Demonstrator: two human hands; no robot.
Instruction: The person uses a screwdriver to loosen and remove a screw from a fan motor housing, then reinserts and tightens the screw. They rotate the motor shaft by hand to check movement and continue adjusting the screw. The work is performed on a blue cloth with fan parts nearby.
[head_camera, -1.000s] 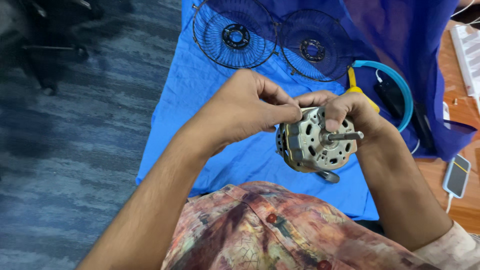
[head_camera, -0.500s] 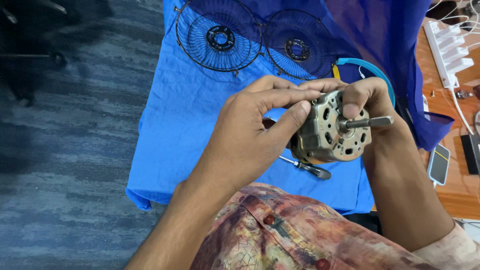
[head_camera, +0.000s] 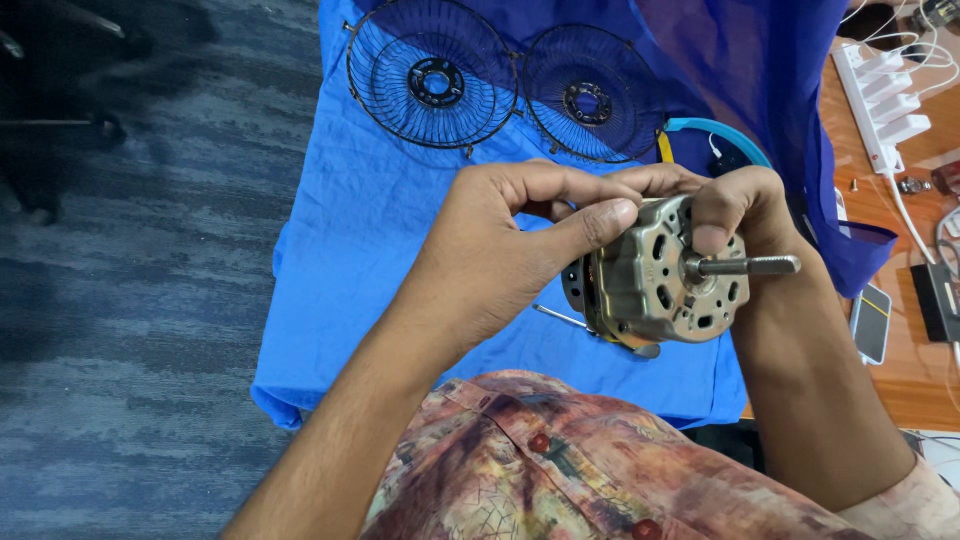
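Holding a fan motor (head_camera: 655, 270) up in front of the chest, above the blue cloth (head_camera: 400, 260) spread over the table (head_camera: 905, 380) — both grips closing on it at once. Left hand (head_camera: 500, 255) wrapping the casing from the left side, thumb pressing along the front face and fingers curling over the top. Right hand (head_camera: 740, 205) cupping it from the right and behind, thumb resting at the root of the shaft (head_camera: 745, 266). Long axis running nearly level, the threaded shaft pointing out to the right, away from the left grip and just past the right thumb — so the right hand sitting nearer the shaft, the left nearer the rear of the casing. Lying well apart at the far edge of the cloth: two wire fan guards (head_camera: 432, 75), side by side. Showing just under the motor, a slim metal tool (head_camera: 575, 322) resting on the cloth.
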